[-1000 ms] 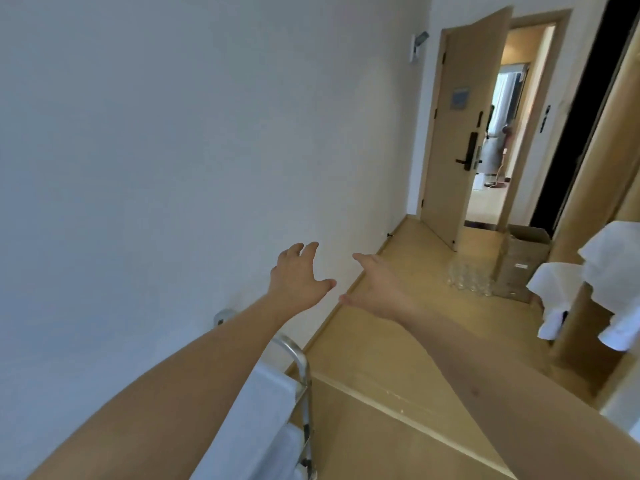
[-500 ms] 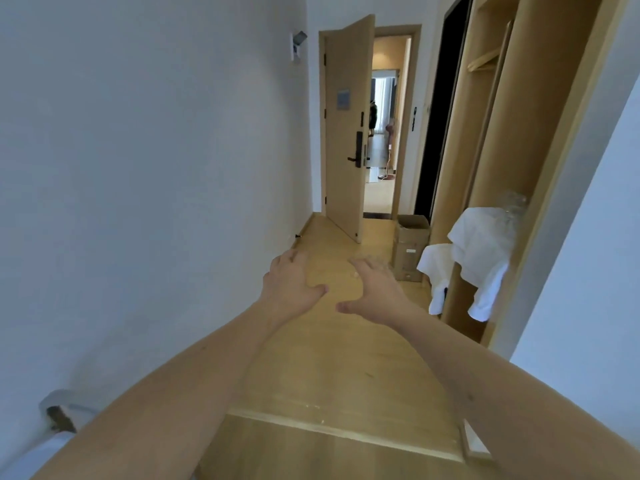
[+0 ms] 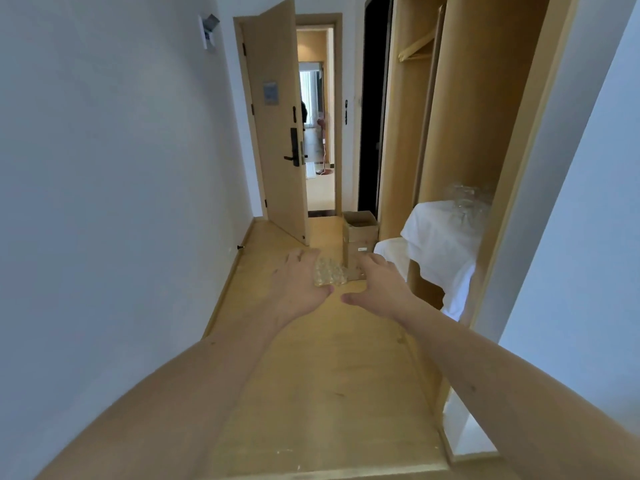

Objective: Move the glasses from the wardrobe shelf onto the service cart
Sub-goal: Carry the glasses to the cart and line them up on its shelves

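Both hands, left hand [image 3: 303, 285] and right hand [image 3: 377, 289], reach ahead with fingers spread and empty, likely readying a grab, while the glasses [image 3: 464, 202] sit on the cloth-draped wardrobe shelf [image 3: 440, 237] at 2 o'clock.

Soft, even daylight fills the hallway, brightest through the far doorway [image 3: 317, 133], where the room beyond is washed out. Shadows are faint. Wide-angle distortion bends the wardrobe [image 3: 485, 98] and the forearms at the edges. The whole picture is slightly soft; the glasses [image 3: 464, 199] on the shelf blur.
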The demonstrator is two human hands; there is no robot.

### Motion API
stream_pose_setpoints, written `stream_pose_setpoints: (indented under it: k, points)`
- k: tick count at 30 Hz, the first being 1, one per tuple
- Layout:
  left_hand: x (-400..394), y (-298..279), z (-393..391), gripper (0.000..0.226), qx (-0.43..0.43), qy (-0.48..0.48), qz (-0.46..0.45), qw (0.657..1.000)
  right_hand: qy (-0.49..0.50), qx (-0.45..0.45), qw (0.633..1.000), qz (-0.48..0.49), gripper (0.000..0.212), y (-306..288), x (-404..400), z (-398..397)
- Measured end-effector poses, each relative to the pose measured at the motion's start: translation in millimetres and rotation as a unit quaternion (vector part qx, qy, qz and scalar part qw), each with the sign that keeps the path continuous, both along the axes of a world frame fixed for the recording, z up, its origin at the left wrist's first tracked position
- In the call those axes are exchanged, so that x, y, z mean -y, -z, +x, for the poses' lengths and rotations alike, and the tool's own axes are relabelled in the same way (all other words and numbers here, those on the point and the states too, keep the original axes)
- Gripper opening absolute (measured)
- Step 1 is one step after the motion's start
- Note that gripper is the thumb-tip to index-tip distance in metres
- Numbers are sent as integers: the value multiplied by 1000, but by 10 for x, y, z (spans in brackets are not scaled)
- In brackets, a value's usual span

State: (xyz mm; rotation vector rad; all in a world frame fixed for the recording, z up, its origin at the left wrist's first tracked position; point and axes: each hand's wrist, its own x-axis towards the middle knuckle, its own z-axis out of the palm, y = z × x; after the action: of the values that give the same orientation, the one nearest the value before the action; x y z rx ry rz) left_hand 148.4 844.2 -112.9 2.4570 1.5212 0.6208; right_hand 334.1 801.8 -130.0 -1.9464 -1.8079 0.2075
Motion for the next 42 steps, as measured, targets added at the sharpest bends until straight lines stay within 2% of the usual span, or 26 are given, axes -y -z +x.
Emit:
stream_pose_setpoints:
  k: [12, 22, 29, 42]
  points:
    - [-1792, 75, 382, 79, 29, 54, -48, 997, 96, -24, 995, -22, 92, 151, -1410, 348]
    - [-2834, 251, 969, 75, -12, 76, -54, 996, 118, -17, 992, -43, 84, 357, -2482, 936]
    - [-3676, 373, 1624, 73, 19, 63, -70, 995, 115, -32, 992, -47, 81, 444, -3357, 1535]
    - [-4934, 432, 2887, 71, -3, 84, -70, 994, 141, -36, 987, -73, 80, 546, -4525, 2642]
